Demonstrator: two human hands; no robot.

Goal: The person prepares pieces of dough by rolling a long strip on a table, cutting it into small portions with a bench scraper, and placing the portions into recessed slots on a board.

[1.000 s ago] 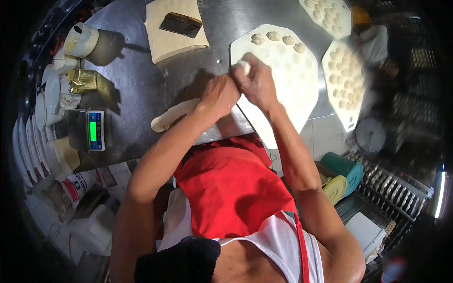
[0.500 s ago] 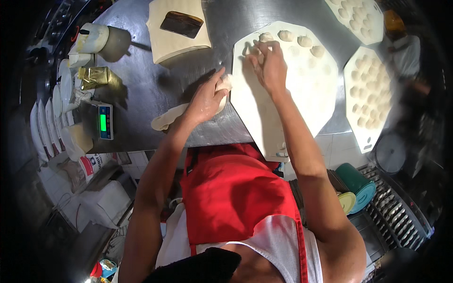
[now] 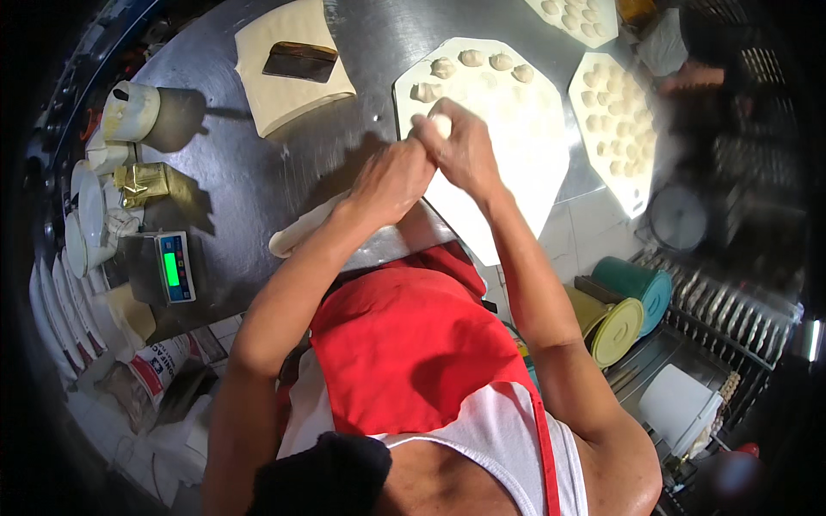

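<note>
My two hands meet over the left edge of a white many-sided board (image 3: 525, 146). Closed round the end of a long dough rope (image 3: 301, 230) is my left hand (image 3: 394, 182); the rope's tail lies on the metal table behind that wrist. My right hand (image 3: 466, 148) is closed against the left one, its fingers around a pale lump of dough (image 3: 442, 125) that bulges out at the top. Whether this lump is still joined to the rope is hidden. Several small dough pieces, one being this dough piece (image 3: 426, 92), line the board's far rim.
Behind the left hand lies a dough slab (image 3: 258, 39) with a dark scraper (image 3: 300, 62) on it. A digital scale (image 3: 175, 267), a gold packet (image 3: 144, 184) and a pot (image 3: 131, 112) stand at left. Another board (image 3: 638, 185) with several dough pieces is at right.
My right hand has drawn back from the far left of the board to my left hand, leaving a dough piece there. My left hand has shifted towards the board. The whole view has shifted.
</note>
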